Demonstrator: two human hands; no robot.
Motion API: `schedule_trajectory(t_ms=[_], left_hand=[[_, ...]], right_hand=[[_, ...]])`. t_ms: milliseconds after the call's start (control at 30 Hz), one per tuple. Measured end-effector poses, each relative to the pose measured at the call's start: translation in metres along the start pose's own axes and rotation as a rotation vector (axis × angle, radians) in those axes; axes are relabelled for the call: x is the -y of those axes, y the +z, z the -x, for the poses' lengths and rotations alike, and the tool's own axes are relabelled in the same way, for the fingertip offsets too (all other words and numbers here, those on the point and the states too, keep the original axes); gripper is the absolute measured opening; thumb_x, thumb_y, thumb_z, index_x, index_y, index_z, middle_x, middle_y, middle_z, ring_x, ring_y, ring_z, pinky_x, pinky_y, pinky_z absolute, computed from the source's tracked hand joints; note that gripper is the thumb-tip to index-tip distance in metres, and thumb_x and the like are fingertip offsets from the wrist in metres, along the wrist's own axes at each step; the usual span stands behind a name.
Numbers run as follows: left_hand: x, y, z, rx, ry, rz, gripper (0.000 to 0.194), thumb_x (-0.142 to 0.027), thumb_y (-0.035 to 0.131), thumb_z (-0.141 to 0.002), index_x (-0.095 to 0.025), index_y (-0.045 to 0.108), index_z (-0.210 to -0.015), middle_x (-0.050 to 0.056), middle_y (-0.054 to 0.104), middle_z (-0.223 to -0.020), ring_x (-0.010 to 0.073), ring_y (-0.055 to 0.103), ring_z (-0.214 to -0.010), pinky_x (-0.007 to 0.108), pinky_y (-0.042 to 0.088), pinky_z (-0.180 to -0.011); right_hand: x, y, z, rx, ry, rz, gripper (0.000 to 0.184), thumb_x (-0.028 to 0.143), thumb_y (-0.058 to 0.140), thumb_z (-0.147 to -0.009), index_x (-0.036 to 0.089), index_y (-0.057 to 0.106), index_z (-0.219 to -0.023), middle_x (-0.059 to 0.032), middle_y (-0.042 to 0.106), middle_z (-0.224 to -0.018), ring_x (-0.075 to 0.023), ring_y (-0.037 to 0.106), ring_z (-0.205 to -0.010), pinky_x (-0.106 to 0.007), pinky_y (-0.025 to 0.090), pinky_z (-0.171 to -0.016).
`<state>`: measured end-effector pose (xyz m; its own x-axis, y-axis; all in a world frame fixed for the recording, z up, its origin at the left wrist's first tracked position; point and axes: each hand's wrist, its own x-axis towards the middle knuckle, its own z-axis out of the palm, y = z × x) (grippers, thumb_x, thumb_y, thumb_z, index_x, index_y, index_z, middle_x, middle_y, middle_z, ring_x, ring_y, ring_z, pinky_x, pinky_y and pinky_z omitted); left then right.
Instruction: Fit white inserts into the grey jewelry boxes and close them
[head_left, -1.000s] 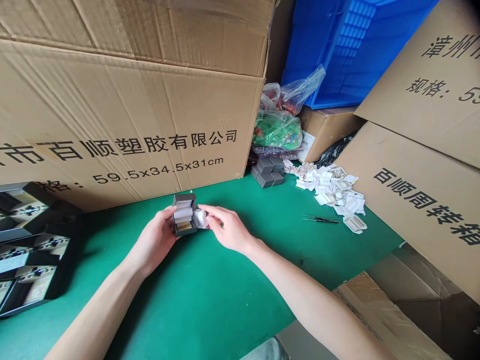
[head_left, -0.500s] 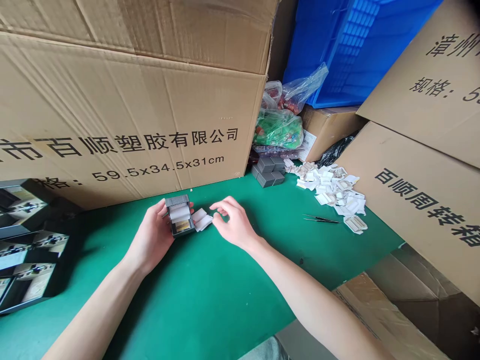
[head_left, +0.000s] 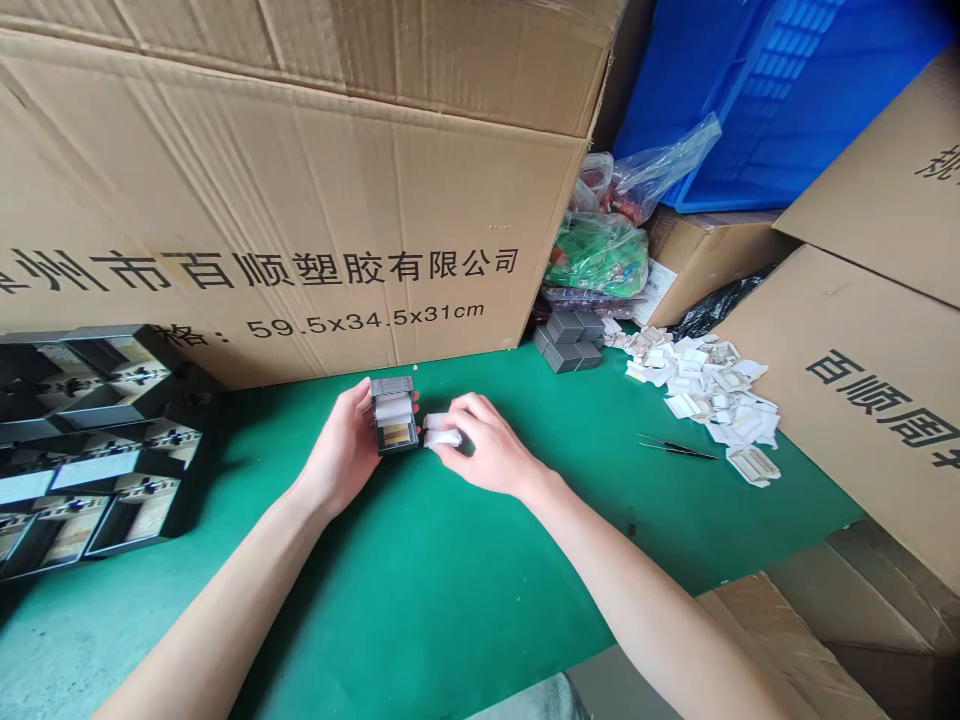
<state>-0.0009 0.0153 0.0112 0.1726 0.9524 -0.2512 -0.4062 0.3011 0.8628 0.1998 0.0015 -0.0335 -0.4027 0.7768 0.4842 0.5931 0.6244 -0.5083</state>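
Note:
My left hand (head_left: 346, 446) grips a small grey box (head_left: 394, 414) that stands with its lid open on the green table (head_left: 450, 590); a white pad and a gold-coloured piece show inside it. Just right of the box, my right hand (head_left: 486, 447) is closed around a small white folded insert (head_left: 441, 430), fingers curled over it. Both hands sit in front of a big cardboard carton (head_left: 300, 200).
Open dark boxes fill a tray (head_left: 82, 440) at the left. Closed grey boxes (head_left: 570, 338) are stacked behind; a heap of white inserts (head_left: 705, 385) and black tweezers (head_left: 675, 447) lie to the right. Cartons (head_left: 862, 380) wall the right side, with plastic bags (head_left: 600, 250) and a blue crate (head_left: 765, 90) behind.
My right hand let the white insert lie beside the box with fingers apart, then closed on it again. The camera view shifted so everything sits further right.

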Motion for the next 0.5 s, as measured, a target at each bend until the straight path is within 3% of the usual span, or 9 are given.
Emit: schedule_trajectory(t_ms=[200, 500], left_hand=[[0.0010, -0.0006, 0.0000, 0.010, 0.012, -0.024, 0.047, -0.051, 0.053, -0.092, -0.017, 0.068, -0.121, 0.011, 0.075, -0.110, 0.0289, 0.071, -0.092, 0.038, 0.058, -0.078], [0.0015, 0.0008, 0.0015, 0.021, 0.008, -0.057, 0.044, -0.049, 0.054, -0.092, -0.015, 0.069, -0.117, 0.011, 0.074, -0.112, 0.0290, 0.068, -0.099, 0.037, 0.056, -0.080]], right_hand=[[0.0010, 0.0011, -0.0002, 0.022, 0.051, -0.012, 0.011, 0.022, 0.063, -0.087, 0.021, 0.061, -0.097, -0.0107, 0.061, -0.121, -0.0243, 0.058, -0.113, -0.041, 0.048, -0.098], [0.0031, 0.0001, -0.0015, -0.003, 0.080, -0.036, 0.013, 0.020, 0.066, -0.081, 0.021, 0.061, -0.094, -0.0051, 0.067, -0.101, -0.0208, 0.060, -0.092, -0.034, 0.049, -0.082]])
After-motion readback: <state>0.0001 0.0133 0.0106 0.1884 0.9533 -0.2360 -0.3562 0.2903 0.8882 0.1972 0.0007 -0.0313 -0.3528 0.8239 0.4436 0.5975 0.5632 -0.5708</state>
